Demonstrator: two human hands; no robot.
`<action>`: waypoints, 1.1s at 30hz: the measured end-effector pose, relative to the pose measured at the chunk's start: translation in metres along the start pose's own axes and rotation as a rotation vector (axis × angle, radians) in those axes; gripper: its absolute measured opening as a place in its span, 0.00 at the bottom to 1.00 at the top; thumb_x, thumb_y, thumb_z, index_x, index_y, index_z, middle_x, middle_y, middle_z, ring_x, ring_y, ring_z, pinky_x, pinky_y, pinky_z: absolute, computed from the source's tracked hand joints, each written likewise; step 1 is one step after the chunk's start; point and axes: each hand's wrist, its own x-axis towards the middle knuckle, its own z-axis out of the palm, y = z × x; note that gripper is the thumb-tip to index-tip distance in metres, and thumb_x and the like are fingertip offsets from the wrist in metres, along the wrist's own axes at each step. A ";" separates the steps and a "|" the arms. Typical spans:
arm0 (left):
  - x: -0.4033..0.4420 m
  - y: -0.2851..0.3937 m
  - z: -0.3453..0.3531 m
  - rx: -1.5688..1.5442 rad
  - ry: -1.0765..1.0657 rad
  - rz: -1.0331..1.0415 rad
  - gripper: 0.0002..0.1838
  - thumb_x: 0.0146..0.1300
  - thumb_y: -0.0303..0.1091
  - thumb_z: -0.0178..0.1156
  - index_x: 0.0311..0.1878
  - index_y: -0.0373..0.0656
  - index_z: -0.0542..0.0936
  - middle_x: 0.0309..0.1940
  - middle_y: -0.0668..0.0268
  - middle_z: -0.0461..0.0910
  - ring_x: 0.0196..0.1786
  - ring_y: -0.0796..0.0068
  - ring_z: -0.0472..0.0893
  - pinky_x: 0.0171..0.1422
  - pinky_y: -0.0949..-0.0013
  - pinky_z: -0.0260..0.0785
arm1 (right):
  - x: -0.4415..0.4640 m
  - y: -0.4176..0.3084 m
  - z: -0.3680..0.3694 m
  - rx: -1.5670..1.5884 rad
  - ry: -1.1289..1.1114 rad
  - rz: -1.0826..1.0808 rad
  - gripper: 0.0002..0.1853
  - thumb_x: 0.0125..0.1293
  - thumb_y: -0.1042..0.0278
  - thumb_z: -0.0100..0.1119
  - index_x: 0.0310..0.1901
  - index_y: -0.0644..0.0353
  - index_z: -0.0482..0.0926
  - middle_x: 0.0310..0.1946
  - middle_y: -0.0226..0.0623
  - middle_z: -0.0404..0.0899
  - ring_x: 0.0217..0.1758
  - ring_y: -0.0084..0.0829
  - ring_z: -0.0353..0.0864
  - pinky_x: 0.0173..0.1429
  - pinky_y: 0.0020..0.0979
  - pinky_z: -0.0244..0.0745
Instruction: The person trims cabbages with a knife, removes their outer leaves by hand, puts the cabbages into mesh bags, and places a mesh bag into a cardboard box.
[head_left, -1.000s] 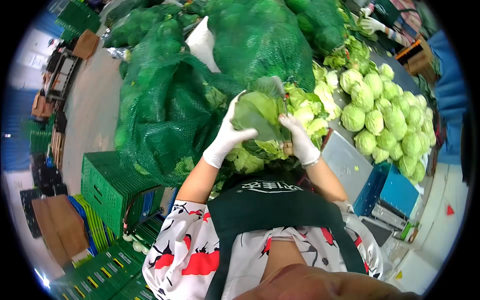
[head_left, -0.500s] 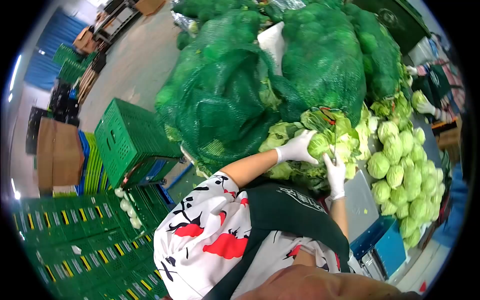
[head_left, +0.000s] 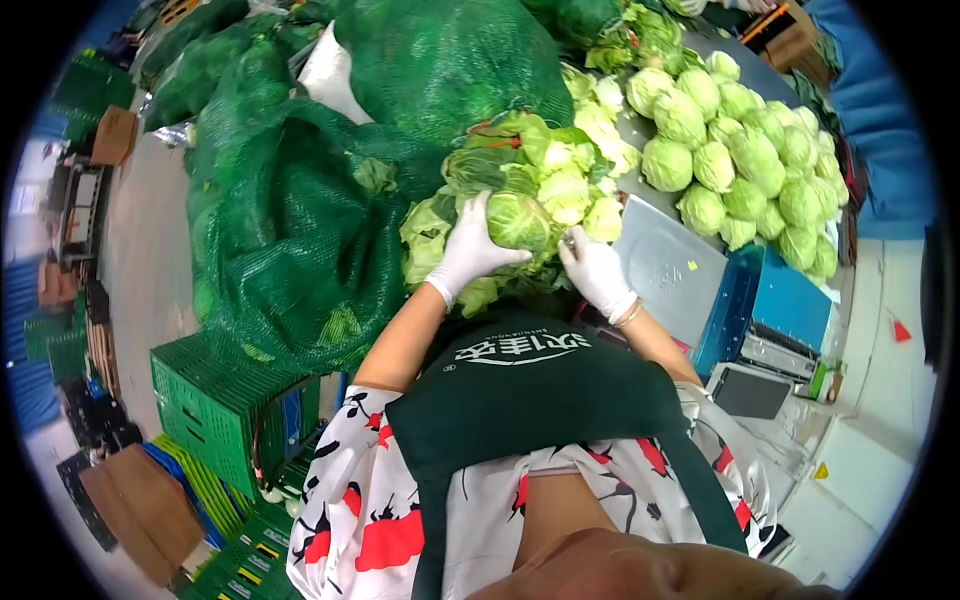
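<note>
My left hand [head_left: 470, 250], in a white glove, grips a green cabbage [head_left: 519, 222] from its left side, thumb along the near edge. On the cabbage's right, my right hand [head_left: 597, 272], gloved too, has its fingers pinched together; a small dark bit shows at the fingertips, too little to name. Loose cabbage leaves [head_left: 426, 238] lie around and under both hands. Just beyond them, more pale trimmed leaves [head_left: 565, 195] sit at the mouth of a full green mesh sack [head_left: 450, 60].
To the right rises a pile of trimmed cabbages [head_left: 745, 150], beside a grey metal plate [head_left: 665, 250] and a blue bin [head_left: 775, 300]. A slack green mesh sack [head_left: 290, 230] lies left. Green crates [head_left: 205, 415] stand at lower left. Another person's gloved hand [head_left: 750, 5] shows at the top.
The view has swung to the right, so everything sits further left in it. My left hand still holds the cabbage; my right hand has drawn slightly away from it.
</note>
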 end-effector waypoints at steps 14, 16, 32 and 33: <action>0.011 0.026 0.008 0.174 -0.049 -0.111 0.64 0.37 0.60 0.81 0.71 0.30 0.60 0.61 0.43 0.70 0.63 0.47 0.76 0.64 0.55 0.73 | 0.023 0.014 0.032 -0.059 -0.159 0.006 0.10 0.67 0.67 0.53 0.44 0.65 0.70 0.27 0.55 0.82 0.30 0.55 0.84 0.35 0.52 0.77; 0.013 0.021 0.012 0.178 -0.035 -0.090 0.64 0.37 0.60 0.81 0.71 0.30 0.61 0.60 0.44 0.71 0.63 0.47 0.76 0.63 0.54 0.74 | 0.028 0.006 0.035 -0.124 -0.154 0.071 0.11 0.67 0.68 0.52 0.45 0.66 0.69 0.27 0.54 0.82 0.30 0.55 0.84 0.35 0.52 0.78; -0.014 -0.037 0.001 -0.502 -0.020 -0.445 0.56 0.54 0.61 0.72 0.75 0.34 0.58 0.64 0.39 0.71 0.67 0.50 0.74 0.71 0.58 0.66 | 0.038 -0.001 -0.014 0.699 -0.364 0.523 0.28 0.64 0.47 0.66 0.49 0.67 0.78 0.28 0.49 0.83 0.30 0.47 0.85 0.38 0.41 0.80; -0.014 -0.036 0.008 -0.461 0.026 -0.444 0.55 0.54 0.60 0.72 0.75 0.35 0.57 0.63 0.41 0.73 0.66 0.51 0.75 0.70 0.59 0.67 | 0.035 -0.022 -0.017 0.670 -0.332 0.514 0.30 0.63 0.43 0.66 0.48 0.67 0.78 0.29 0.48 0.84 0.32 0.46 0.86 0.40 0.41 0.80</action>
